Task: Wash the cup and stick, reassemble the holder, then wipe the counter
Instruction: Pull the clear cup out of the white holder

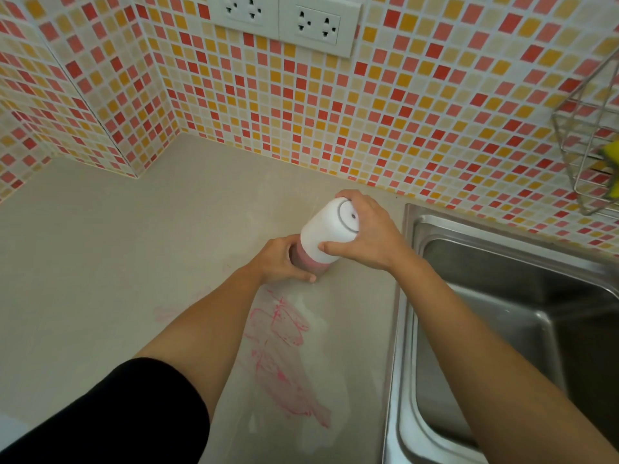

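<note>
a: where is the holder?

b: on the table (100,262), in the corner area just left of the sink (502,329). the white upper part (323,236) leans toward the tiled wall (301,112), and a pinkish lower part (310,262) shows beneath it, resting on the table.

a: and the hands?

b: both are closed on it. the right hand (366,234) wraps the white upper part, fingers over its top rim, thumb on the near side. the left hand (279,261) grips the pinkish lower part at table level.

a: anything else on the table?

b: pink smears (284,363) and a pale wet patch, running from just below the left hand toward the near edge.

a: the wall?

b: a double socket plate (284,21) high up, and a wire rack (589,145) at the right holding something yellow (613,172), too cut off to name.
</note>
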`<state>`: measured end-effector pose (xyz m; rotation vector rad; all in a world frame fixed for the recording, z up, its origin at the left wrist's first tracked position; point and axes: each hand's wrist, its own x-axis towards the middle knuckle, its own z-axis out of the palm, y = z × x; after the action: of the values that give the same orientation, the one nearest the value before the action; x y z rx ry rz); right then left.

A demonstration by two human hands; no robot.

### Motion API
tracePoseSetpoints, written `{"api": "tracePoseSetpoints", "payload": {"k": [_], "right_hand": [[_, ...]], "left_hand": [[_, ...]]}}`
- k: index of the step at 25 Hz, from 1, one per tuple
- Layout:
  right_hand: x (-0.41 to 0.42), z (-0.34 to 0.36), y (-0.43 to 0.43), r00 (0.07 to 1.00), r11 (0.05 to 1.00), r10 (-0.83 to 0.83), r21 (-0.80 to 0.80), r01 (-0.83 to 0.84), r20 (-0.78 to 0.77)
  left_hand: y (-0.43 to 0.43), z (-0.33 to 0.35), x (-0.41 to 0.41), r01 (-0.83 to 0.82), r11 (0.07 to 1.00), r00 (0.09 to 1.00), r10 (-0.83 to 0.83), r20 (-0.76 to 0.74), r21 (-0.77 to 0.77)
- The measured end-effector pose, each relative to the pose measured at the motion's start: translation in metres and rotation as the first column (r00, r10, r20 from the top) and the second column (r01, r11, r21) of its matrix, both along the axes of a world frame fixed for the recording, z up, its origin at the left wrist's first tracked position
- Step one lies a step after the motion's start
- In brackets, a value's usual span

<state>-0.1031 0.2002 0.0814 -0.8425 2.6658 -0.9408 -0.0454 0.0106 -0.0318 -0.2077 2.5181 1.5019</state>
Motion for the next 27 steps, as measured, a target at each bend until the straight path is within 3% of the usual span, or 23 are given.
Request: {"api": "tracePoseSetpoints", "payload": {"k": [3,4,6,7,8,9,11,13,15,18,24,27], "right_hand": [[-0.004,0.008,0.021,0.98,0.951,-0.14,-0.255,0.173,0.144],[-0.005,0.005,0.031,0.94,0.879,-0.167,-0.386,0.278,0.296],[-0.003,-0.013,0.048,0.735,0.603,-0.085,-0.553,0.575,0.672],[0.002,-0.025,0.054,0.619,0.485,-0.024,-0.532,0.694,0.785],[0.008,-0.039,0.059,0.538,0.429,-0.006,-0.484,0.763,0.843],[0.016,-0.052,0.06,0.495,0.386,-0.006,-0.455,0.803,0.869],[0.028,-0.078,0.059,0.498,0.296,-0.049,-0.463,0.835,0.866],[0.036,-0.097,0.057,0.578,0.348,-0.193,-0.495,0.796,0.793],[0.037,-0.11,0.055,0.705,0.532,-0.328,-0.494,0.688,0.629],[0.035,-0.122,0.051,0.823,0.724,-0.361,-0.424,0.544,0.44],[0.025,-0.126,0.044,0.869,0.817,-0.374,-0.327,0.474,0.325],[0.03,-0.125,0.05,0.893,0.878,-0.349,-0.233,0.418,0.285]], "left_hand": [[0.001,-0.002,0.001,-0.032,0.998,0.999,0.032,0.016,0.047],[0.001,-0.003,0.001,-0.049,0.997,0.999,0.047,0.024,0.053],[0.002,-0.004,0.001,-0.073,0.996,0.997,0.07,0.043,0.053],[0.003,-0.004,0.0,-0.079,0.995,0.996,0.076,0.05,0.054],[0.004,-0.003,-0.001,-0.081,0.995,0.995,0.078,0.055,0.055],[0.004,-0.003,-0.002,-0.08,0.995,0.995,0.077,0.057,0.055],[0.004,-0.001,-0.003,-0.078,0.996,0.996,0.076,0.056,0.043],[0.003,0.0,-0.002,-0.08,0.997,0.995,0.079,0.053,0.018],[0.003,0.001,-0.002,-0.077,0.997,0.996,0.077,0.048,0.003],[0.003,0.002,-0.001,-0.072,0.997,0.997,0.072,0.039,-0.019],[0.004,0.003,0.001,-0.056,0.998,0.998,0.056,0.03,-0.011],[0.006,0.007,0.003,-0.031,0.997,0.999,0.032,-0.015,0.072]]}}
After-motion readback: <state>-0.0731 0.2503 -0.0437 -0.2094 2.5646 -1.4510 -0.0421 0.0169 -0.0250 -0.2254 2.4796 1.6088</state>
